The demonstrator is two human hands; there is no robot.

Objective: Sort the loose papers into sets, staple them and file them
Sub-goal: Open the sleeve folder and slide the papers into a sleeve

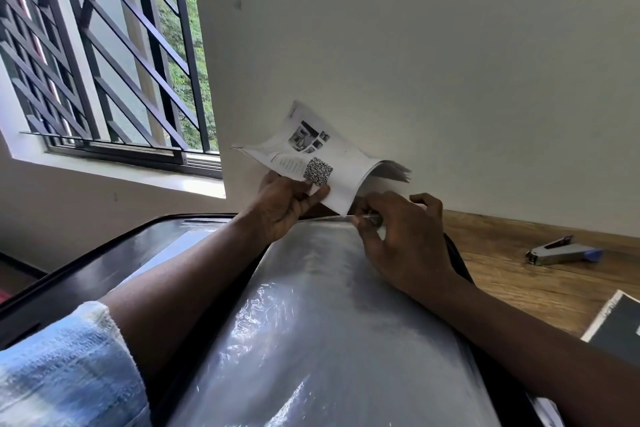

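A black file folder [114, 246] lies open in front of me with a clear plastic sleeve [311, 322] on top. My left hand [284, 204] pinches a bent set of printed papers [311, 152] at its lower edge, above the sleeve's far end. The papers curl over against the wall, their loose pages fanned out at the right. My right hand [401, 229] pinches the sleeve's top edge just below the papers. A grey stapler with a blue end [562, 250] lies on the wooden desk to the right, apart from both hands.
The wooden desk [519, 281] runs along a white wall [415, 45]. A dark booklet with a white border [616, 326] lies at the right edge. A barred window [104, 62] is on the left.
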